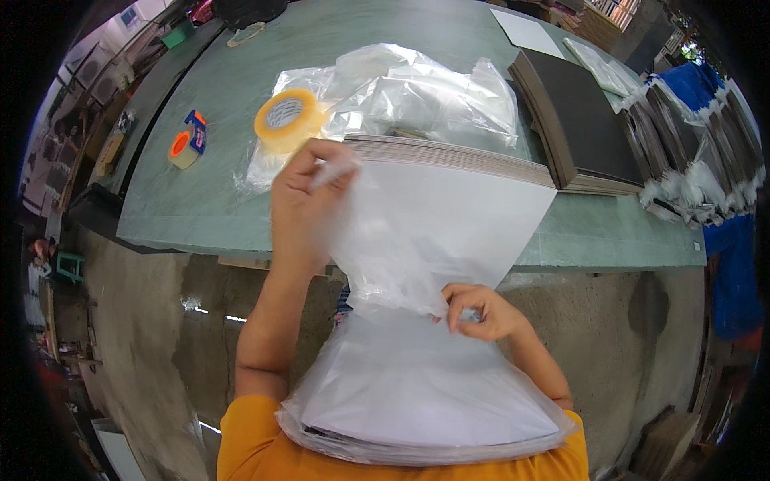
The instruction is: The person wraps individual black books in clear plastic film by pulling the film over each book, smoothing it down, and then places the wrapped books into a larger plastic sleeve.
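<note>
My left hand [309, 200] is raised at the left corner of a stack of white-topped boards [457, 204], pinching the edge of a clear plastic bag [385, 280]. Lower and to the right, my right hand [485, 313] has its fingers curled and pressed together on the same film. Between the hands the plastic is bunched and wrinkled. Its lower part covers a stack of white sheets [433, 401] resting close against my body. The white-topped boards lean at the table's near edge, partly covered by the film.
A green table [192, 216] holds crumpled clear plastic bags [425, 96], a large tape roll [285, 116] and a small tape dispenser [188, 144]. A stack of dark boards [581, 120] lies at the right. Beyond it are wrapped bundles [690, 144]; a white sheet [525, 32] lies at the back.
</note>
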{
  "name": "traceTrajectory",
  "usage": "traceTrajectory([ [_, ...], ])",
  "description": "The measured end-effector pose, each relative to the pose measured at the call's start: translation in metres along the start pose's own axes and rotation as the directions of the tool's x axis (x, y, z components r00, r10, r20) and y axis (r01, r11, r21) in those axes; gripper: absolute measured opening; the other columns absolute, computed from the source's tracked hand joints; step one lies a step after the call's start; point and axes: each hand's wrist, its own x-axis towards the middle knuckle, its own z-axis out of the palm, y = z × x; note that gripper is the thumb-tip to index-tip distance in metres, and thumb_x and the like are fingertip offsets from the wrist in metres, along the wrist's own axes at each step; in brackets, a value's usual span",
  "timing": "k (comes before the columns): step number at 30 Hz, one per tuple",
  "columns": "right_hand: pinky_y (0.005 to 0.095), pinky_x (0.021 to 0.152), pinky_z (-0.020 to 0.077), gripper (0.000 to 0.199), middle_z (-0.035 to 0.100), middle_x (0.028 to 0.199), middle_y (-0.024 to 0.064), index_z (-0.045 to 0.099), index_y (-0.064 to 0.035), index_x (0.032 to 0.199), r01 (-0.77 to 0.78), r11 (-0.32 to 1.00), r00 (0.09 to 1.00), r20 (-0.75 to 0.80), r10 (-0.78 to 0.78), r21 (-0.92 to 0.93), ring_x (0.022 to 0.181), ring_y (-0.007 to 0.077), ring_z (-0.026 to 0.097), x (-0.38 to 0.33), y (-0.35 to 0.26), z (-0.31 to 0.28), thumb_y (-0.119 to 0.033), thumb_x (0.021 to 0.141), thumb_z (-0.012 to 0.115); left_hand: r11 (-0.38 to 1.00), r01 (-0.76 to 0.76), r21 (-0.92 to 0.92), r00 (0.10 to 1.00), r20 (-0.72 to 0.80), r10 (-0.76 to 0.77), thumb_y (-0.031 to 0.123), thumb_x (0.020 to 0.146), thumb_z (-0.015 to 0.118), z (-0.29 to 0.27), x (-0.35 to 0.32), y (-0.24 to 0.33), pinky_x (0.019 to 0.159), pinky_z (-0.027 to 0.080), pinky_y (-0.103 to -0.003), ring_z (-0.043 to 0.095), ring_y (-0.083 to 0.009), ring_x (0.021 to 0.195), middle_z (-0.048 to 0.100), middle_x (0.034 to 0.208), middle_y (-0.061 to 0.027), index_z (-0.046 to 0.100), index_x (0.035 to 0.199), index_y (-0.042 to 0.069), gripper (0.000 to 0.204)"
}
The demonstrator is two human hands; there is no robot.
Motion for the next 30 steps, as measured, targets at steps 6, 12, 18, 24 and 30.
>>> traceTrajectory([
  [6, 0.031, 0.075, 0.0413, 0.032, 0.056, 0.091, 0.0101, 0.056, -0.003, 0.091, 0.018, 0.986, 0.899, -0.428, -0.089, -0.167, 0.084, 0.0168, 0.052, 0.031, -0.061, 0.012, -0.019, 0.067, 0.068, 0.638, -0.237, 0.733, 0.878, 0.443, -0.183, 0.007, 0.07, 0.065, 0.022, -0.014, -0.006, 0.057, 0.038, -0.021, 0.048, -0.009, 0.062, 0.051, 0.067, -0.0012, 0.052, 0.082, 0.001, 0.019],
  [12, 0.0205, 0.047, 0.0405, 0.013, 0.056, 0.064, 0.0036, 0.057, 0.0001, 0.089, -0.043, 0.979, 0.78, -0.619, -0.091, -0.198, 0.052, 0.0092, 0.051, 0.049, -0.06, 0.028, -0.01, 0.081, 0.055, 0.947, 0.038, 0.319, 0.844, 0.496, -0.201, 0.012, 0.076, 0.062, 0.045, -0.04, -0.042, 0.062, 0.041, -0.023, 0.047, -0.0053, 0.072, 0.056, 0.078, -0.002, 0.055, 0.09, 0.0, 0.021],
  [18, 0.0198, 0.051, 0.0414, 0.016, 0.057, 0.064, 0.0042, 0.057, -0.0001, 0.09, 0.03, 0.996, 0.735, -0.677, 0.033, 0.082, 0.055, 0.0068, 0.051, 0.025, -0.083, -0.02, -0.012, 0.079, 0.059, 0.887, 0.075, 0.456, 0.882, 0.384, -0.273, 0.023, 0.079, 0.061, 0.004, -0.041, -0.062, 0.052, 0.038, -0.025, 0.04, -0.008, 0.056, 0.044, 0.055, -0.0041, 0.051, 0.073, 0.0, 0.026],
  [24, 0.0198, 0.051, 0.0413, 0.021, 0.057, 0.062, 0.0061, 0.06, 0.0033, 0.081, -0.3, 0.953, 0.888, -0.35, 0.298, 0.051, 0.055, 0.0086, 0.052, 0.035, -0.058, 0.003, -0.016, 0.075, 0.065, 0.827, -0.101, 0.553, 0.945, 0.313, -0.094, 0.017, 0.074, 0.065, 0.013, -0.039, -0.048, 0.057, 0.039, -0.022, 0.045, -0.0069, 0.062, 0.052, 0.067, -0.0019, 0.054, 0.079, 0.0, 0.02],
  [30, 0.021, 0.046, 0.04, 0.018, 0.056, 0.06, 0.0069, 0.056, 0.0016, 0.067, -0.187, 0.93, 0.866, -0.394, 0.308, 0.316, 0.052, 0.0098, 0.051, 0.036, -0.069, 0.011, -0.012, 0.074, 0.065, 0.827, -0.214, 0.52, 0.915, 0.403, -0.017, 0.015, 0.07, 0.07, 0.016, -0.031, -0.004, 0.056, 0.039, -0.021, 0.047, -0.0086, 0.062, 0.052, 0.072, -0.0026, 0.052, 0.075, 0.002, 0.023],
])
